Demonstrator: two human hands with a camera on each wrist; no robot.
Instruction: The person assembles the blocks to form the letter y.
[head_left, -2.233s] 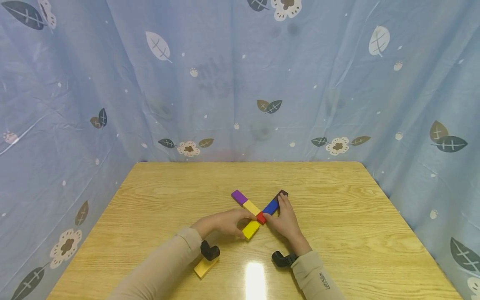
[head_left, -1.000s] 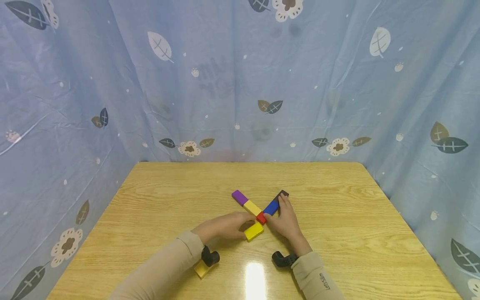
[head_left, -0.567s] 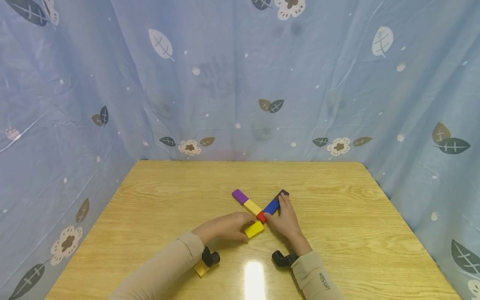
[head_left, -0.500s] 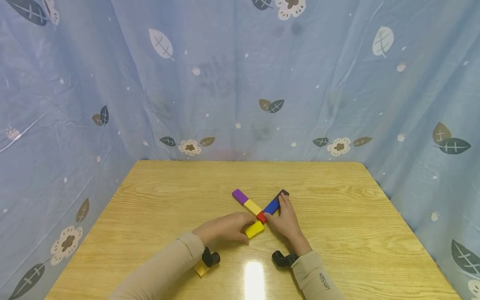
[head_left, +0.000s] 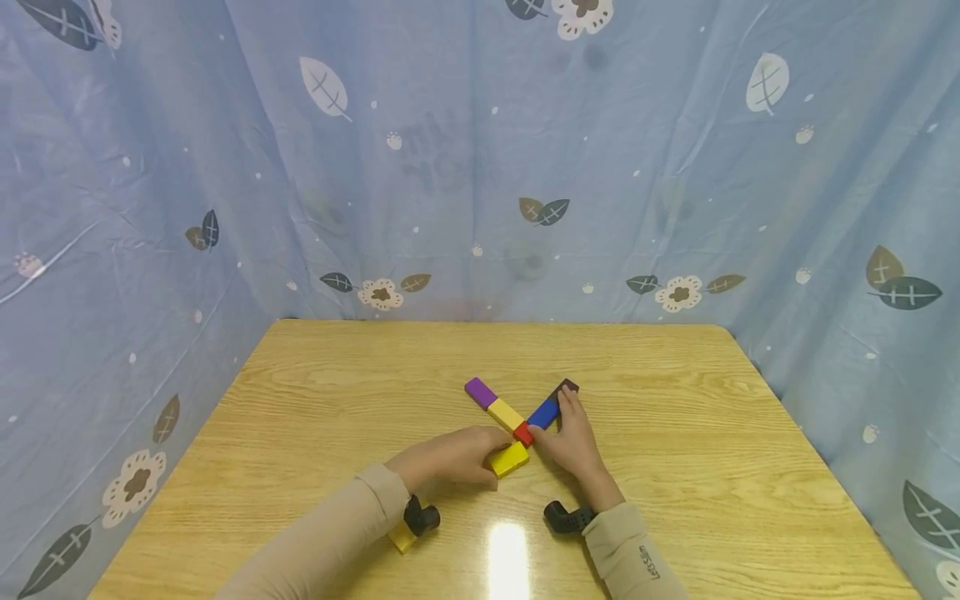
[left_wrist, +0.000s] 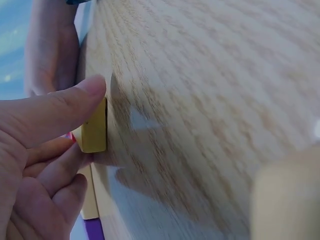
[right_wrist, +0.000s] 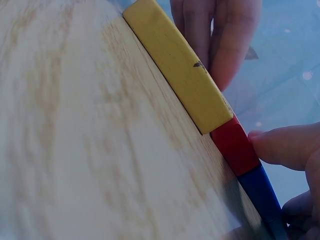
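Note:
My left hand (head_left: 468,456) pinches a bright yellow block (head_left: 510,459) between thumb and fingers at its left end. That block lies on the table at the near side of a small red block (head_left: 523,433), seen close to its end in the right wrist view. The right hand (head_left: 573,442) lies along the red block, a blue block (head_left: 543,414) and a dark brown block (head_left: 568,387). Its thumb touches the red one, and its fingertips rest at the brown one. A pale yellow block (head_left: 506,414) and a purple block (head_left: 481,392) run off to the upper left.
Another yellow block (head_left: 402,537) lies on the wooden table (head_left: 675,483) under the left wrist, partly hidden by a black wrist camera (head_left: 422,517). A second camera (head_left: 566,517) sits on the right wrist. A blue patterned curtain (head_left: 480,167) surrounds the table's far side.
Over the earlier frames, the bright yellow block has turned to a shallower angle and shifted slightly right under the left hand. In the last second it barely moves; the right hand stays put.

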